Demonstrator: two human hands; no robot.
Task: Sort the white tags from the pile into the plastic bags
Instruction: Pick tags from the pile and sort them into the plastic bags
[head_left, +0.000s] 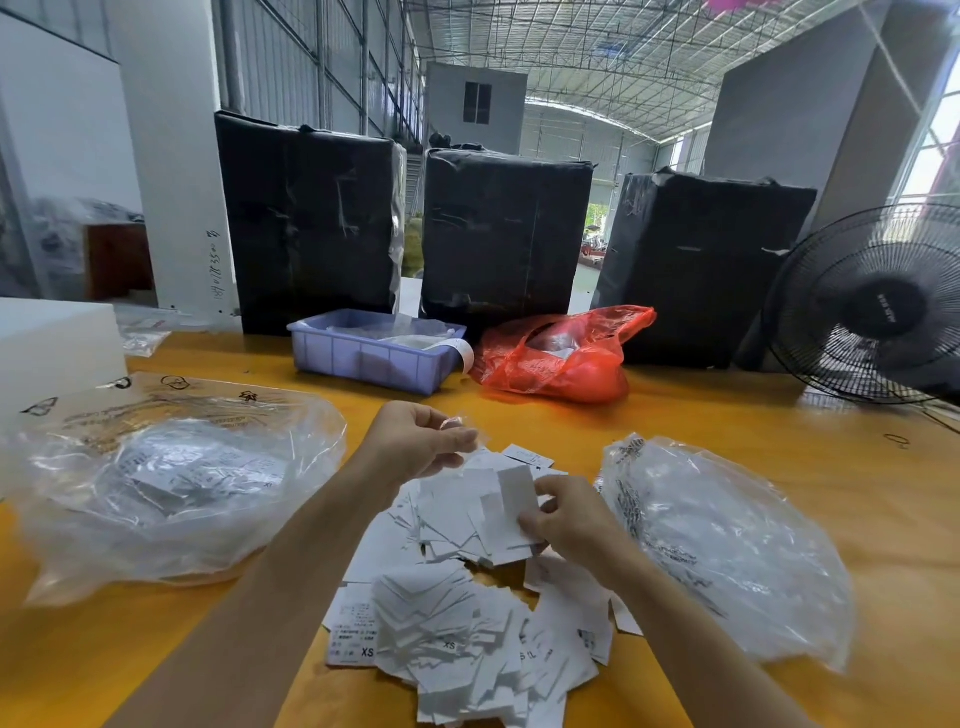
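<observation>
Three black-wrapped bundles (311, 223) line the back of a yellow table (779, 431), behind a lilac tray (363, 358), a red bag (561, 358) and a fan (878, 306). White tags (457, 639) lie piled between two clear plastic bags (171, 483) (737, 551). Right hand (571, 514) pinches several tags; left hand (421, 441), fingers curled, pinches something small and blurred above the pile.

"XS" on white tags (363, 647)
</observation>
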